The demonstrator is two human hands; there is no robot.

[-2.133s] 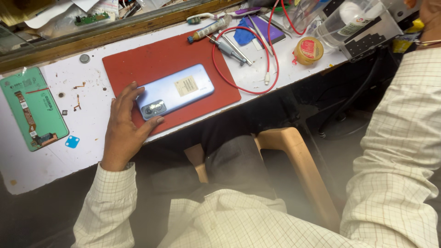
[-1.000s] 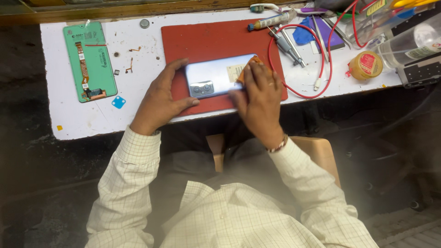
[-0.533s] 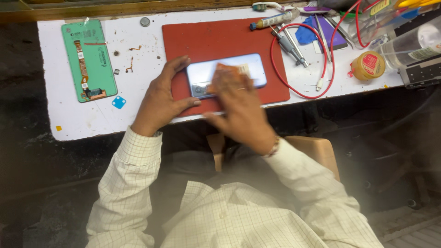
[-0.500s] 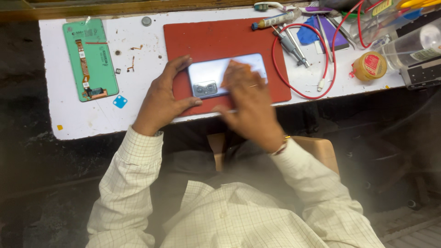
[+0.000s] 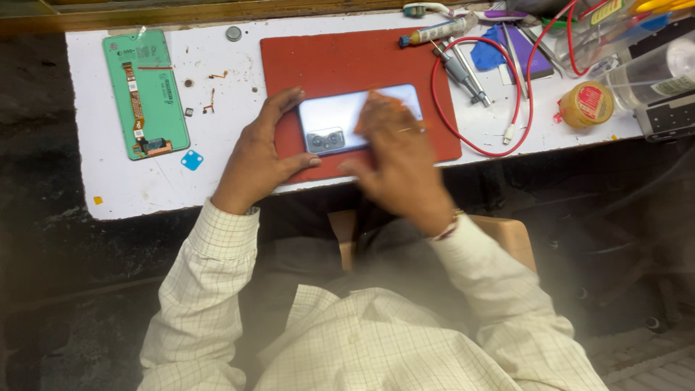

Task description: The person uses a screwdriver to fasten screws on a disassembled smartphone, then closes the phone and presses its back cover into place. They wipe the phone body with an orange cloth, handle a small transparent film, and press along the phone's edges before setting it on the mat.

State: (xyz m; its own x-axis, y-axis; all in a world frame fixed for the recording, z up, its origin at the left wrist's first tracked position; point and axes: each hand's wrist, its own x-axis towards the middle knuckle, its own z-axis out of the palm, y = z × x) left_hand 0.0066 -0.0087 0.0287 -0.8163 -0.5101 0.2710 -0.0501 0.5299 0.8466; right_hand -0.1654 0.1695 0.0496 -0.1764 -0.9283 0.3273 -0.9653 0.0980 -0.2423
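A light blue phone (image 5: 340, 116) lies back side up on a red work mat (image 5: 340, 61), its camera block toward the left. My left hand (image 5: 257, 156) grips the phone's left end, thumb at the near edge and fingers at the far edge. My right hand (image 5: 394, 156) lies flat on the phone's right half, fingers spread and pressing on the back cover; it is blurred by motion. The phone's right part is hidden under that hand.
A green phone frame with a flex cable (image 5: 145, 94) lies at the left of the white bench (image 5: 145, 188), with a small blue square (image 5: 192, 160) near it. At the right are a red cable (image 5: 507, 94), tweezers and a screwdriver (image 5: 463, 72), a glue tube (image 5: 434, 32), a yellow jar (image 5: 586, 103) and a clear box (image 5: 651, 72).
My right hand came in from the right, landed on the phone and has been sliding across its back cover. My left hand keeps holding the phone's left end.
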